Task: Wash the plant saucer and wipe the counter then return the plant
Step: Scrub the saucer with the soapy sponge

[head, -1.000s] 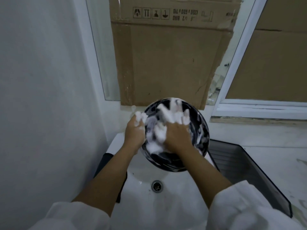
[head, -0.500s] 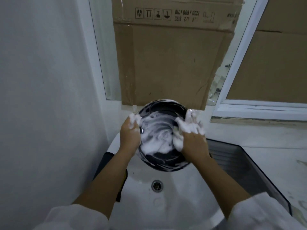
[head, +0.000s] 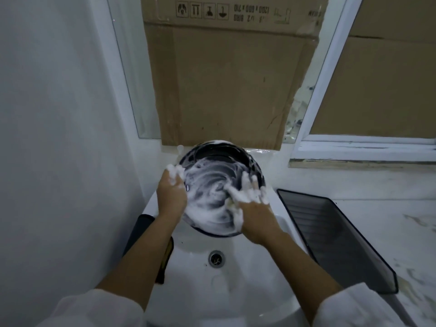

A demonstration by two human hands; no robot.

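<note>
Black plastic under white foam: the saucer point(head: 212, 185) is held tilted above the sink point(head: 200, 298), with its inside towards the camera and its top edge close to the cardboard point(head: 226, 90) at 12 o'clock. Swirls of foam cover most of the inside, and only the upper part near the rim shows dark.

The left hand point(head: 171, 197) grips the saucer's rim at 9 o'clock. Its thumb side lies on the front and its fingers curl round the edge, with foam over the knuckles. The right hand point(head: 254, 208) lies on the inside of the saucer at about 4 o'clock. Its fingers point(head: 245, 182) are spread, rather straight, and press on the soapy surface. They are full of foam. A small yellowish bit point(head: 231, 202) shows at the edge of this palm; I cannot tell what it is.

Under the saucer, at 6 o'clock, is the drain point(head: 216, 258) of the white sink. A dark ribbed tray point(head: 342, 244) stands just beside the sink at 3 o'clock, on the pale marbled counter point(head: 389, 208). At 9 o'clock a dark object point(head: 141, 230) is between the sink and the wall point(head: 59, 138). White sleeves point(head: 99, 308) cover both arms at the bottom of the view.
</note>
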